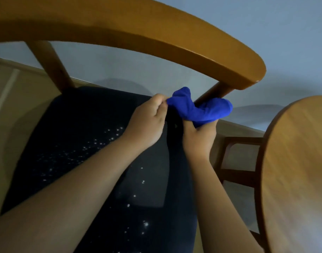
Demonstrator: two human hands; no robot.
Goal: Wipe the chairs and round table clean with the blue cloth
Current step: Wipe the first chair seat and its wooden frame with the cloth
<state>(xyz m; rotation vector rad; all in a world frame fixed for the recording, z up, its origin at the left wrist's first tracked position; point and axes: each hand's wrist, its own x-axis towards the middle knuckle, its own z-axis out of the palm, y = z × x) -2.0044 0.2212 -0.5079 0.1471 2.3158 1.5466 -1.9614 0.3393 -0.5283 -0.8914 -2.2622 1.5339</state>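
A pale wall (266, 24) fills the back of the view, with a strip of beige floor (10, 106) showing at the left edge. The chair (156, 39) takes up most of the frame: its curved wooden rail (193, 52) sweeps from the upper left across to the upper right, and its dark seat (74, 143) spreads over the centre and lower left. White specks (101, 143) are scattered over the seat, from the middle down to the bottom edge. The round table (298, 161) bulges in from the right edge, blurred, its wooden top bare. Between it and the seat, at right centre, part of a second chair (242, 139) shows as a dark wooden frame.

Two bare forearms reach up from the bottom. The left hand (147, 123) sits at centre, its fingers (161, 99) pinching the left end of the cloth (202, 108). The right hand (198, 137), just beside it, grips the cloth from below. The cloth is bunched just right of centre, against the foot of the rail's right post (216, 92); whether it wraps the post I cannot tell.
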